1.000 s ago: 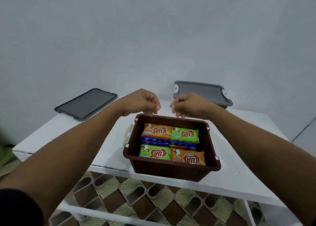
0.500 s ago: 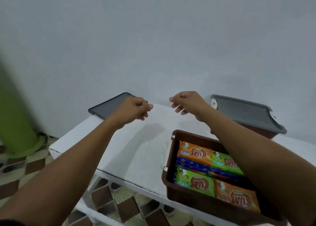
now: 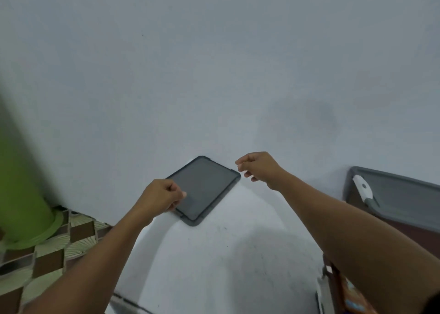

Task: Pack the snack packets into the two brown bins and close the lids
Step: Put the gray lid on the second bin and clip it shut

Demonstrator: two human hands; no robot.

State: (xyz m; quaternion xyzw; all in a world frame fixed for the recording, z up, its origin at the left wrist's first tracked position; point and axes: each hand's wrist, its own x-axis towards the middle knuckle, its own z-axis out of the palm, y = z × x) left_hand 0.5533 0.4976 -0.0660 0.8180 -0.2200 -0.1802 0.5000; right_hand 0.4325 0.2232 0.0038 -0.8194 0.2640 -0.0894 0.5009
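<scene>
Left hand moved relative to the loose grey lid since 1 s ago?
Yes, leftward. The left hand was well to the right of the grey lid; now it overlaps the lid's near-left edge. Contact unclear.

Single head-worn wide-angle view, looking forward and down over a white table (image 3: 238, 254), facing a pale wall (image 3: 214, 75)

Light is soft, cool and dim, casting broad faint shadows on the white table (image 3: 202, 254); whole frame reads slightly soft, green pillar (image 3: 21, 182) at left edge is smeared, wide-angle lens bends the borders.
</scene>
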